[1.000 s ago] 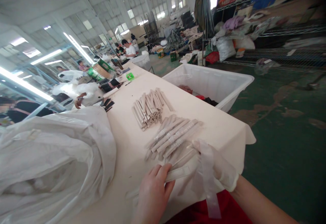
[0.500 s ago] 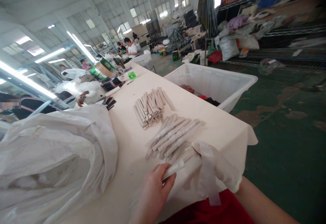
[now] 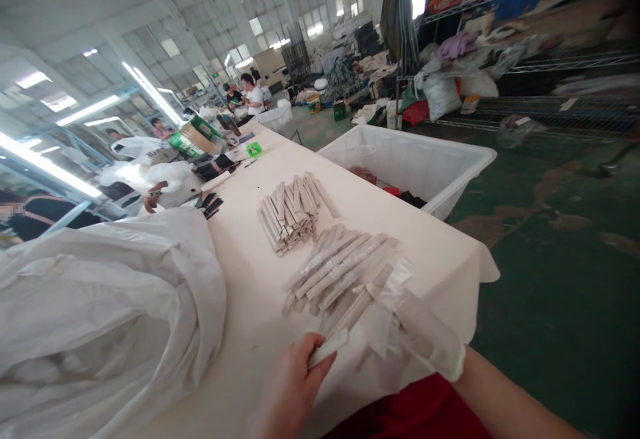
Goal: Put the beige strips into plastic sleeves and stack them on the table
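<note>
My bare left hand (image 3: 293,386) is closed in a pinch on the near end of a flat beige stick (image 3: 327,349) at the table's near edge. My right hand (image 3: 425,336), in a white glove, is closed on a clear plastic sleeve (image 3: 393,289) beside the stick's far end. Just beyond lies a fanned row of sleeved sticks (image 3: 337,266). A heap of bare sticks (image 3: 293,211) sits farther up the white table (image 3: 250,279).
A big white sack (image 3: 100,306) fills the table's left side. A white plastic tub (image 3: 415,166) with dark cloth stands on the green floor at right. Wire shelves with bags stand behind. Other people work at the table's far end.
The right hand has shifted forward with the plastic sleeve, and a loose strip no longer hangs from the glove. The left hand has drawn back slightly, still pinching the stick.
</note>
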`<state>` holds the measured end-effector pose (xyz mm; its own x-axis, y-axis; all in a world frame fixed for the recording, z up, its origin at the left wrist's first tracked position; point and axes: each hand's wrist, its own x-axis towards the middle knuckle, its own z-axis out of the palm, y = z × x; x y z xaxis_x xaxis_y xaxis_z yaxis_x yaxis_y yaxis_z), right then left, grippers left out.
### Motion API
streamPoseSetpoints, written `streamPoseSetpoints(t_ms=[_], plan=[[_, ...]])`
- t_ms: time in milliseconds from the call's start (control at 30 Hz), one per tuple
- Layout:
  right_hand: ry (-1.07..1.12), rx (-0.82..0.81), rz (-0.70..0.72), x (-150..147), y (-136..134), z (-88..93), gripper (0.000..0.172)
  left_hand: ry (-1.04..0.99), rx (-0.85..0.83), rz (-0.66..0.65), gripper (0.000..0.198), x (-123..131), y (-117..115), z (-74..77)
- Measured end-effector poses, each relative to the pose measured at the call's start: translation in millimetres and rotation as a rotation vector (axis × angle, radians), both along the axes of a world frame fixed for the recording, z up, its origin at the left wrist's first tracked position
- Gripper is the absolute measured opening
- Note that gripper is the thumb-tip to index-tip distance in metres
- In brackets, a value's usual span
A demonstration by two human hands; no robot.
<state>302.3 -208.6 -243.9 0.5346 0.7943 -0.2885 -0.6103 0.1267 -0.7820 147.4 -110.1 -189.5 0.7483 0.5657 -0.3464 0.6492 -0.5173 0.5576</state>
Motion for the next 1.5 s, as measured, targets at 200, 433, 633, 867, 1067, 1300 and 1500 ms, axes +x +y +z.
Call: streamPoseSetpoints(t_ms=[200,433,633,867,1067,1300,1500], plan=[[0.108,0.105,0.192,-13.6,1.3,4.2,0.026,-0.113,-0.032,0.062,0.024,1.1,-2.7,-2.2],[0.306,0.055,-0.057,-21.7,5.5,8.8,0.03,-0.115,-0.095,0.102,0.029,2.3,-1.9,-4.4],[0.242,0.135,0.054,-27.9,9.7,3.1,0.034,-0.137,-0.092,0.106,0.032,-1.9,2.0,-6.5],[0.309,0.118,-0.035,-25.1,16.1,10.8,0.029,-0.098,0.053,0.096,0.028,15.7,1.8,-7.8],[0.451,0.125,-0.106,3.0,19.0,-7.0,0.019,-0.092,0.275,0.034,0.029,60.7,31.5,-9.6],[0.635,0.232,-0.101,22.4,9.7,-6.3,0.019,-0.203,0.193,0.041,0.03,61.9,24.7,-6.4],[0.541,0.349,-0.104,24.6,14.1,-7.7,0.026,-0.078,-0.27,0.018,0.018,53.7,-10.2,-9.3]])
